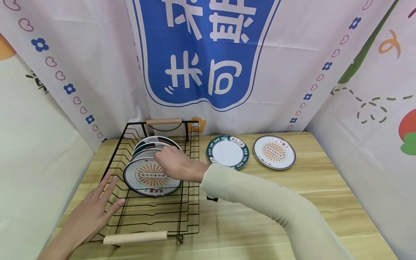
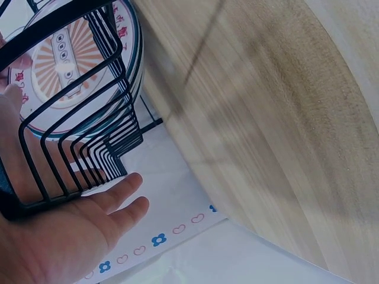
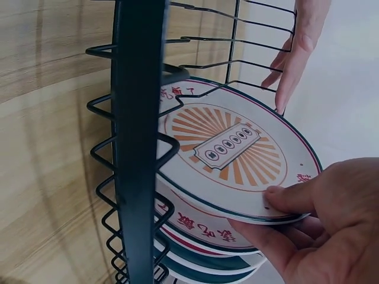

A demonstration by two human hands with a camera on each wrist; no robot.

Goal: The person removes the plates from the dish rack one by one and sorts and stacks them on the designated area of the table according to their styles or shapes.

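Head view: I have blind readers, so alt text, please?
A person's right hand holds the front sunburst plate in a black wire rack; the left hand is at the rack's left side. More plates lie to the right on the wooden table.

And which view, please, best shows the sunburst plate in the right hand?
The right wrist view: the right hand pinches the sunburst plate up close, its design mostly uncovered. The head view shows it smaller, partly behind the hand; the left wrist view, through the wire rack.
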